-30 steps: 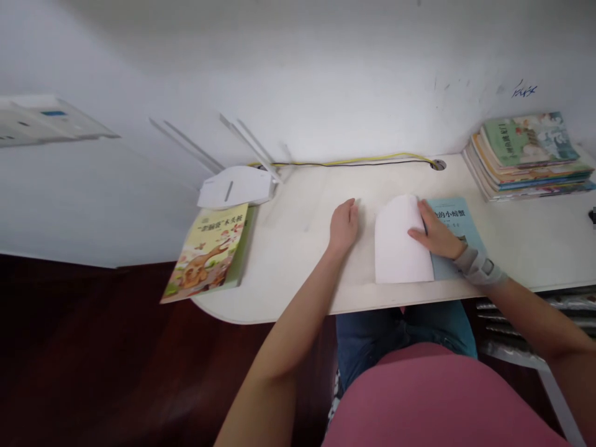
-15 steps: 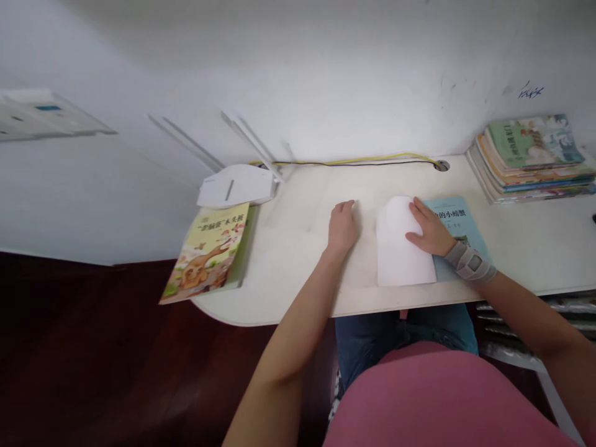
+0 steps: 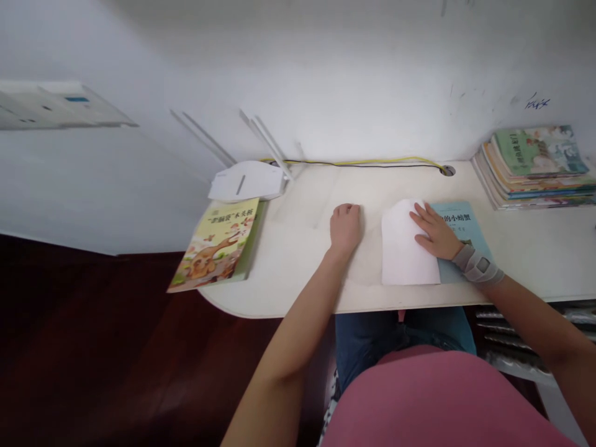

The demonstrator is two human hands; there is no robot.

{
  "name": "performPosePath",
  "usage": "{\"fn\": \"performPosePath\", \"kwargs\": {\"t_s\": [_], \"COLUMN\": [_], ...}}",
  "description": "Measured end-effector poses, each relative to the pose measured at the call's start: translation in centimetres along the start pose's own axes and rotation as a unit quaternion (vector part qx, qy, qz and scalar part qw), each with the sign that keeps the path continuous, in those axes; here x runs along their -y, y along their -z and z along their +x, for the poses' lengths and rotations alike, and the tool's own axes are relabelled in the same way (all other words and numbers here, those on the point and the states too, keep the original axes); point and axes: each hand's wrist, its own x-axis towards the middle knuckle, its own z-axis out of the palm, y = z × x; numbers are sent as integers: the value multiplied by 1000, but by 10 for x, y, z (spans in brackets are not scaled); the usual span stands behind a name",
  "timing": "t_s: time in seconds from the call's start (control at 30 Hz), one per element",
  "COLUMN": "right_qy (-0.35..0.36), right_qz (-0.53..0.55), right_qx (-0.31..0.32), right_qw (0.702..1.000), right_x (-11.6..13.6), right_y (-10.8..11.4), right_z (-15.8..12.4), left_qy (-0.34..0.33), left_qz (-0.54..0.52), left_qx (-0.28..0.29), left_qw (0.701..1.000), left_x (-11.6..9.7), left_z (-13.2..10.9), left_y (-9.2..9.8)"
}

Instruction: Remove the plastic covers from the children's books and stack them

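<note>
My right hand [image 3: 435,233], with a grey wrist brace [image 3: 477,264], lies with fingers spread on a piece of white paper [image 3: 405,248]. The paper overlaps the left part of a light blue book [image 3: 459,217] with Chinese print on its cover. Part of that book is hidden under the hand and the paper. To the left of the paper, apart from it, my left hand [image 3: 345,226] rests on the white desk [image 3: 298,261] with its fingers curled in. Nothing shows in that hand.
A yellow picture book [image 3: 218,248] overhangs the desk's left edge, in front of a white router [image 3: 249,180] with antennas. Yellow and black cables [image 3: 372,162] run along the wall to a hole [image 3: 447,171]. A stack of books [image 3: 535,164] stands at the back right.
The fingers of my left hand have curled in more. My right hand's fingers have spread wider on the paper. The whole view has shifted slightly.
</note>
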Motion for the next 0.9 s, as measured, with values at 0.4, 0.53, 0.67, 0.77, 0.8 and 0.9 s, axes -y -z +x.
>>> {"fn": "performPosePath", "kwargs": {"t_s": [0.4, 0.53, 0.67, 0.77, 0.8, 0.9], "right_qy": [45, -38, -42, -21, -18, -8], "right_qz": [0, 48, 20, -32, -50, -100], "right_qx": [19, -61, -69, -50, -44, -29], "right_qw": [999, 996, 997, 998, 998, 995], "right_x": [7, 4, 15, 29, 33, 42], "right_y": [2, -6, -14, -14, -13, -8], "right_z": [0, -4, -28, -42, -43, -41], "left_qy": [-4, 0, 4, 12, 20, 64], "left_qz": [12, 13, 15, 14, 18, 56], "left_qx": [4, 11, 21, 30, 35, 54], "left_qw": [1000, 1000, 1000, 999, 999, 995], "left_x": [-2, -4, -5, -7, -8, -7], "left_z": [1, 1, 2, 3, 3, -1], "left_y": [3, 4, 6, 11, 14, 31]}}
